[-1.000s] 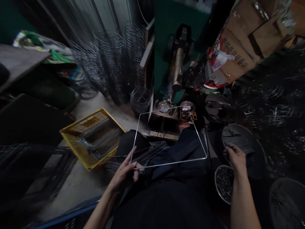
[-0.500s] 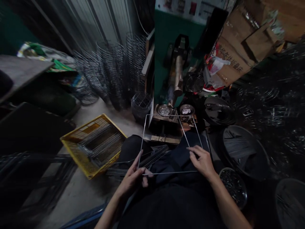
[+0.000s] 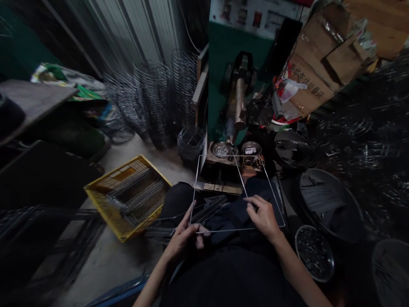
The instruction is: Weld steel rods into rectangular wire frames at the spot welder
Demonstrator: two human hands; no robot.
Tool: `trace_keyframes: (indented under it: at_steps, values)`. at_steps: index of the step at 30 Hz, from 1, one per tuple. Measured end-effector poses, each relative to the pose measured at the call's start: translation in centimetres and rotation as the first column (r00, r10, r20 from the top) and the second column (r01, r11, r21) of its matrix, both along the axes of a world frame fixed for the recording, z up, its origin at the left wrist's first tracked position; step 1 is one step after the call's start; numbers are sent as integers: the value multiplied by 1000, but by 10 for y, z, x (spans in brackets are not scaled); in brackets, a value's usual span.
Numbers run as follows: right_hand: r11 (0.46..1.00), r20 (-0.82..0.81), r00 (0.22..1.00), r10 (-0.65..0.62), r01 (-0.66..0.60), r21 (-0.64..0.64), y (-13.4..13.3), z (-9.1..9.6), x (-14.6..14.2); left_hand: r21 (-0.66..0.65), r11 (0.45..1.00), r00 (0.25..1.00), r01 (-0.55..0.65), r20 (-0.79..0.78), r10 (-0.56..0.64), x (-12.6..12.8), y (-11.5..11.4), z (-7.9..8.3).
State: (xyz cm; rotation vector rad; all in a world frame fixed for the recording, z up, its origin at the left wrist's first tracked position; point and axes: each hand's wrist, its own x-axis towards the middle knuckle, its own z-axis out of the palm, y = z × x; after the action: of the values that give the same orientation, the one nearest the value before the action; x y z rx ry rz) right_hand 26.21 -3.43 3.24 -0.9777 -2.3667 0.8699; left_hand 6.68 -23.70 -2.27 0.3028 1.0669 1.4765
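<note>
A thin rectangular wire frame (image 3: 194, 187) is held up over the dark-clothed lap. My left hand (image 3: 187, 234) is closed around its near left corner, with the index finger stretched along the left side. Inside the frame, a straight wire rod (image 3: 240, 176) runs from the far side toward me. My right hand (image 3: 262, 216) pinches the near end of that rod between thumb and fingers, just above the frame's near side. Beyond the frame's far side stands the machine's worktable, where a small dish of metal bits (image 3: 221, 149) sits under a metal electrode arm (image 3: 239, 102).
At left, a yellow crate (image 3: 128, 236) holds wire pieces. Stacked wire baskets (image 3: 153, 98) stand behind it. To the right are a large tub of rods (image 3: 322, 200) and a bowl of small metal parts (image 3: 315, 251). A cardboard box (image 3: 319, 72) leans beside the green machine (image 3: 220, 55).
My right hand has moved left with the rod, which now stands farther from the frame's right side. The frame's near right corner has come into sight. The view has shifted slightly.
</note>
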Motion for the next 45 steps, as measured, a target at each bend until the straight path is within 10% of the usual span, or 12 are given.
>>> trace_keyframes:
  at_steps: [9, 18, 40, 45]
  values:
    - [986, -56, 989, 134, -139, -91, -13, 11, -5, 24, 1000, 1000, -11, 11, 10, 10, 3, 0]
    - [999, -22, 999, -43, 44, 23, -2, 11, 10, 48, 999, 999, -24, -21, 25, 8, 1, -2]
    - [989, -99, 994, 48, -61, -132, -12, 9, 4, 44, 997, 998, -58, -12, 59, 14, 1, 5]
    - [994, -25, 994, -107, 107, 2, -4, 9, 16, 26, 998, 998, -60, -5, 60, 11, -3, 4]
